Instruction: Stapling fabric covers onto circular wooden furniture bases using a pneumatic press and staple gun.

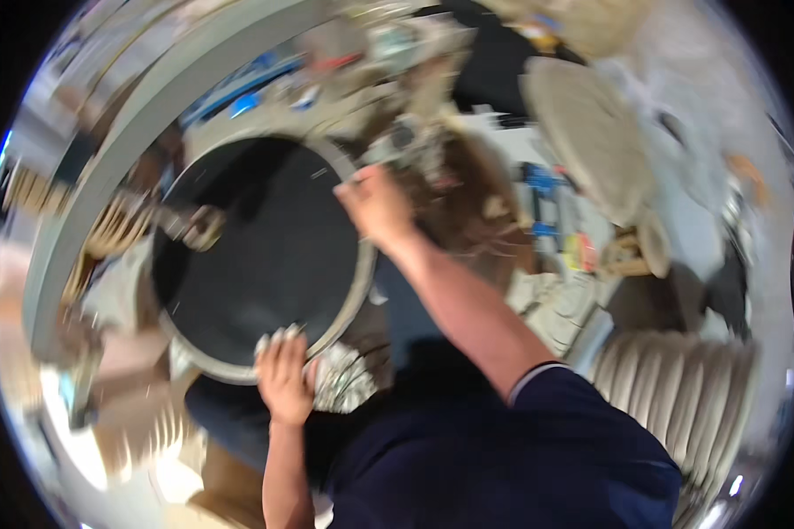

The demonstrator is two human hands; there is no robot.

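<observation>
One large round black disc point(260, 256) with a pale grey rim fills the middle of the blurred view, resting on a cluttered surface point(503, 291) and ringed at its 9 to 12 o'clock side by one broad grey curved band point(106, 167). At about 4 o'clock from the disc lies one ribbed pale piece point(679, 388), and at 1 o'clock one flat pale round slab point(591, 132) — everything else around is too smeared to name. Two hands work the disc. The right hand point(378, 207) is on the rim at 2 o'clock, fingers curled over the edge in what looks like a grip. The left hand point(284, 375) lies at the rim at 6 o'clock, fingers point(278, 339) spread flat and pressing on the edge, not wrapped round it. With only the right hand truly hooked on, the disc could slide or tip off toward the person if the flat left hand slips — and the loose clutter just beside the rim at 1 o'clock could be knocked over by it.
</observation>
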